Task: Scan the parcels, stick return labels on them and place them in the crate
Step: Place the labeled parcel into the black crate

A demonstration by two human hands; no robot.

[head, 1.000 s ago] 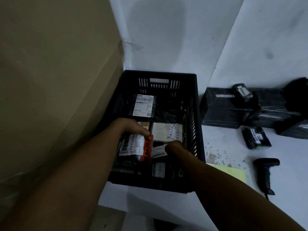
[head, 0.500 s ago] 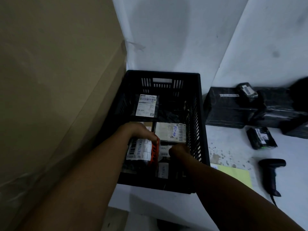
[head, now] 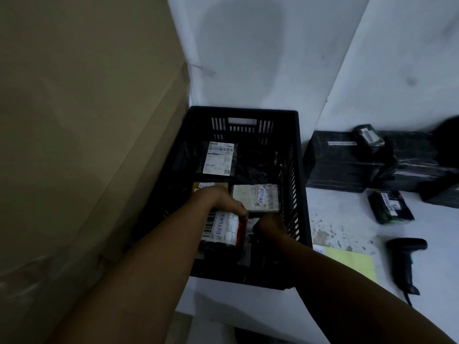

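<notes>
Both hands are down in the black crate (head: 295, 155). The left hand (head: 221, 199) grips a parcel (head: 219, 227) marked RETURN, low at the near left of the crate. Right hand (head: 269, 223) is curled beside it, can't tell what it's holding. Scanner (head: 404, 256) lies on the counter (head: 347, 214).

The crate (head: 295, 170) at centre is matt black slotted plastic. Filling the left of the frame, the cardboard box (head: 87, 132) looks dull brown and smooth. At right, parcels (head: 347, 162) wear glossy, crinkled black plastic wrap; the barcode scanner (head: 404, 259) is matt black plastic, beside yellow paper (head: 352, 261).
</notes>
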